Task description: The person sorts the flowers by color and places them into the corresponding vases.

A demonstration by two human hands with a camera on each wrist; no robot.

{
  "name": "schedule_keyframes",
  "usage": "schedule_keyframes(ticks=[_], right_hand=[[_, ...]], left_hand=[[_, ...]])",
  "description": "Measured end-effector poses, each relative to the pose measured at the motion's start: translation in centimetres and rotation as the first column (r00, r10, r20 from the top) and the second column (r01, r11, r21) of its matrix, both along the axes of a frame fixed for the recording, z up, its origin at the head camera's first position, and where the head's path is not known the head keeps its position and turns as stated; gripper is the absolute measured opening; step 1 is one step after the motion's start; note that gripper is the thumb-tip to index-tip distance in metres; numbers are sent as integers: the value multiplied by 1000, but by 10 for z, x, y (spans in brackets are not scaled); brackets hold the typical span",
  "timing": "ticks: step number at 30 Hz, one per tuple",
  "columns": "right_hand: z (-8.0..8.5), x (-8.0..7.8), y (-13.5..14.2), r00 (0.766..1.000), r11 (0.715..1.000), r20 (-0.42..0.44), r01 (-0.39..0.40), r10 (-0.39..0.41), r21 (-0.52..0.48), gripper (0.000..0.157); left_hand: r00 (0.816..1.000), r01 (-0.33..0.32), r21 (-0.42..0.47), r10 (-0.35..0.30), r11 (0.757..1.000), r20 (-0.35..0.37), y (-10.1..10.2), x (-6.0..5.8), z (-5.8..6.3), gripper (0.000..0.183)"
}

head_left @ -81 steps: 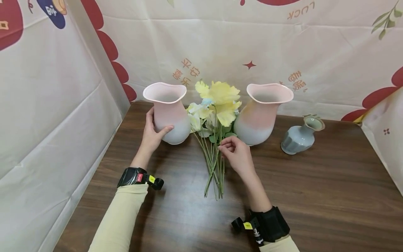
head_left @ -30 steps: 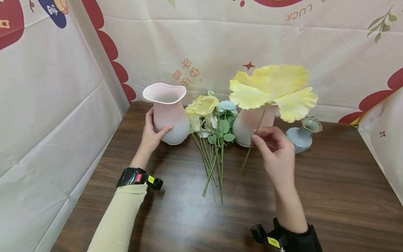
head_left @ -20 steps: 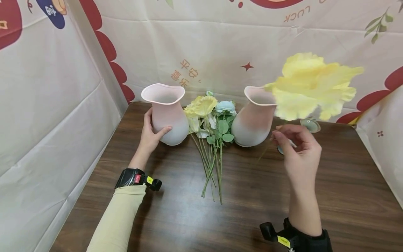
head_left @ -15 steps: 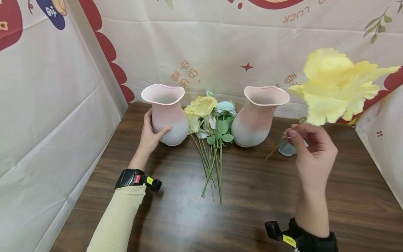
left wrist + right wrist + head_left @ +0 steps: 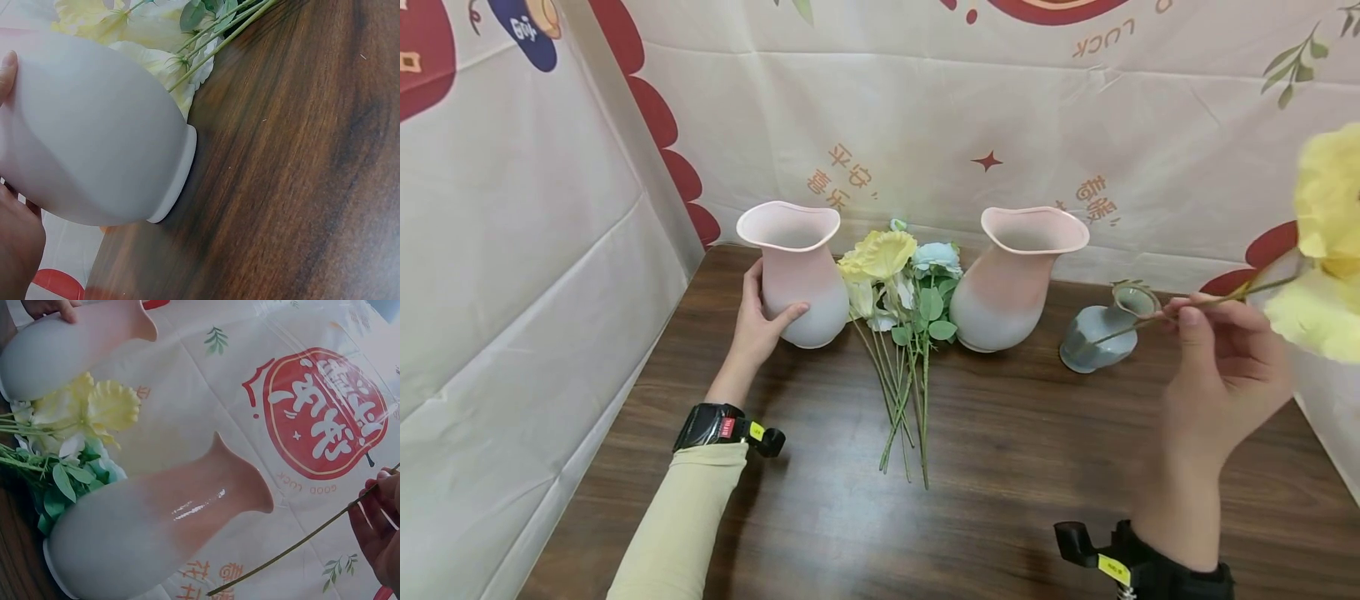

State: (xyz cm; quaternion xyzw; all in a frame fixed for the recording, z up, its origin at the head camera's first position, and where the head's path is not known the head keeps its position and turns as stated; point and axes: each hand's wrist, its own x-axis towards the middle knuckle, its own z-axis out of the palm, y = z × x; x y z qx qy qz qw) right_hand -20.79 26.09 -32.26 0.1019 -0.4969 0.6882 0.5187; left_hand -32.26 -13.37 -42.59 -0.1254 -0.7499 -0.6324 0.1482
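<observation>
My left hand holds the left pink-and-white vase, which stands upright; its thumb lies across the front and the other fingers go behind. In the left wrist view the vase's pale body fills much of the left side. Between thumb and fingers, my right hand pinches the stem of a yellow flower. The bloom is at the right edge, partly out of frame, and the stem slants down left. Its lower end crosses in front of the small blue-grey vase in the head view.
Between the two large vases lies a bunch of yellow, white and blue flowers, stems toward me on the wooden table. A second pink-and-white vase stands right of them. A printed cloth hangs behind and along the sides.
My right hand took the yellow flower out of the bunch and carried it right, past the second large vase. The bloom has tipped over to the right. My left hand stays on its vase.
</observation>
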Motion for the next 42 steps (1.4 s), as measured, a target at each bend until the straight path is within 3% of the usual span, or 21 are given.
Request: schedule_keyframes(ticks=[5,10,18,25,32,39,42], right_hand=[[4,0,4,997,995,-32,72,-75,-76,16],[7,-2,10,992,984,-82,86,-99,-158,15],[12,-6,19,989,978,-80,110,-125,-179,14],[10,-15,31,985,983,-36,163,-166,-89,16],[7,-18,36,985,984,-22,167,-168,-68,16],[3,-21,38,967,969,60,245,-246,31,14],[0,-26,40,973,975,55,222,-223,19,13]], left_hand=[[1000,5,-3,-5,1000,-4,-1,-1,-1,83],[1000,7,1,-7,1000,-8,-1,-1,-2,83],[1000,2,-14,-2,1000,-2,-1,-1,-1,83],[1000,4,-13,-4,1000,11,-1,-2,-2,83],[1000,9,-12,-9,1000,8,-1,-2,-2,83],[1000,6,-15,-6,1000,8,-1,-1,-2,82],[1000,5,-15,-5,1000,9,-1,-1,-2,83]])
